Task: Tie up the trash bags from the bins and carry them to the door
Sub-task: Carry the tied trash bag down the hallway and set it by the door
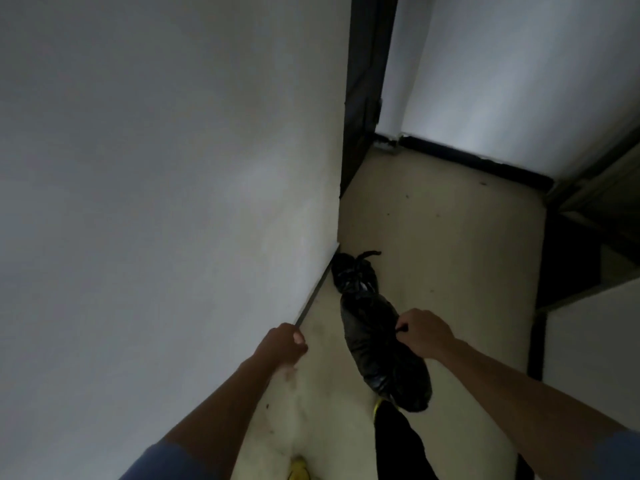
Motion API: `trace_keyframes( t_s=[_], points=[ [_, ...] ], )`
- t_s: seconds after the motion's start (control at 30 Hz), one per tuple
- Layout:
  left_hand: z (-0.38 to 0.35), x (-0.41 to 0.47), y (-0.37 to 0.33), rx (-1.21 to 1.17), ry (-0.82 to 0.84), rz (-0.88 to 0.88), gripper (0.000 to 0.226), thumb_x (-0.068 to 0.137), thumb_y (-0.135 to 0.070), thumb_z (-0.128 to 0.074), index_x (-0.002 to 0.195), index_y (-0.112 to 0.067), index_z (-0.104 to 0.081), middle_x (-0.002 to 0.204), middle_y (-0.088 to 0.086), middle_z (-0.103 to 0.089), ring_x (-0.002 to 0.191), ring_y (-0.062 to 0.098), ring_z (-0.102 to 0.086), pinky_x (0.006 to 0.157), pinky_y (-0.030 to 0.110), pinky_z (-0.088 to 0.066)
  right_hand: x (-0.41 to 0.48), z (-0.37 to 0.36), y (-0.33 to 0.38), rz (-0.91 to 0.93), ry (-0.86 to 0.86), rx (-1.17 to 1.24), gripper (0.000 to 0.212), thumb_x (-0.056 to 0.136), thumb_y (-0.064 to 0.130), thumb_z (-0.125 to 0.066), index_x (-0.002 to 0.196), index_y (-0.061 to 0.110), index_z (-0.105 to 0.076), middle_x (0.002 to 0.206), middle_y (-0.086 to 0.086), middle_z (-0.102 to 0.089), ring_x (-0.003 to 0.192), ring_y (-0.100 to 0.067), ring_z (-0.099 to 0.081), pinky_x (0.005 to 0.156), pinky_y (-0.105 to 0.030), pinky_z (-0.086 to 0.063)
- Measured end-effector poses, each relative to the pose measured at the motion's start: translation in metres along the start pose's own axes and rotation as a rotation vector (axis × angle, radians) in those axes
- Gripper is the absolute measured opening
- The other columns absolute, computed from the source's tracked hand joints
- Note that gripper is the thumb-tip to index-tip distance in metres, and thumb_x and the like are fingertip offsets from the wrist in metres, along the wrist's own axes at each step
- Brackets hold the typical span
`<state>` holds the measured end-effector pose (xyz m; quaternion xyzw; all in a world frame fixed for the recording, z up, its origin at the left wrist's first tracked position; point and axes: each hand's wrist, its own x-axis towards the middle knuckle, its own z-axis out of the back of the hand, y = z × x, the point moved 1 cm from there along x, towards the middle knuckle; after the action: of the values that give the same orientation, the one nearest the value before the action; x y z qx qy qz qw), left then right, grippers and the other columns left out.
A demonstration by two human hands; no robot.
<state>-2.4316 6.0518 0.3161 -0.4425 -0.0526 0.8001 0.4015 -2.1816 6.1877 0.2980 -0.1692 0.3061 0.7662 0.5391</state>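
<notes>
Right hand (420, 336) pinched tight on the knotted neck of a black trash bag (381, 355), thumb and fingers closed round the twist. Held by the knot, probably to let the load hang free below the hand and clear of the leg (398, 441) while walking. Left hand (285, 342) out to the other side, fingers loosely curled, holding nothing, close to the white wall (156, 168); likely just swinging for balance. Beyond the right hand, on the floor (450, 237), a second black bag (355, 275), already tied, tucked against the foot of the wall, seemingly parked there out of the walkway. Farther ahead, a dark door frame (367, 81). Judged from this: tying done for both bags, carrying under way, set-down beside the parked bag a sensible next move.
</notes>
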Motion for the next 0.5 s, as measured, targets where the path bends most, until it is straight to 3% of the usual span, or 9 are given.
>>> trace_keyframes(
  t_s=[0.3,0.5],
  points=[
    [-0.017,0.180,-0.043,-0.129,-0.028,0.200,0.023,0.090,-0.025,-0.058,0.107,-0.013,-0.067,0.112,0.008,-0.068,0.103,0.022,-0.064,0.091,0.032,-0.050,0.220,0.000,-0.011,0.040,0.239,0.023,0.027,0.090,0.031,-0.060,0.111,0.016,-0.068,0.108,-0.008,-0.068,0.096,-0.027,-0.064,0.075,-0.028,-0.046],
    [-0.059,0.292,-0.021,-0.206,-0.028,0.252,0.019,0.089,-0.027,-0.058,0.100,-0.019,-0.070,0.110,0.001,-0.071,0.102,0.018,-0.065,0.093,0.033,-0.051,0.344,-0.045,-0.011,0.000,0.264,0.087,0.026,0.090,0.026,-0.058,0.089,0.003,-0.071,0.089,-0.018,-0.070,0.079,-0.031,-0.066,0.068,-0.038,-0.053]
  ],
)
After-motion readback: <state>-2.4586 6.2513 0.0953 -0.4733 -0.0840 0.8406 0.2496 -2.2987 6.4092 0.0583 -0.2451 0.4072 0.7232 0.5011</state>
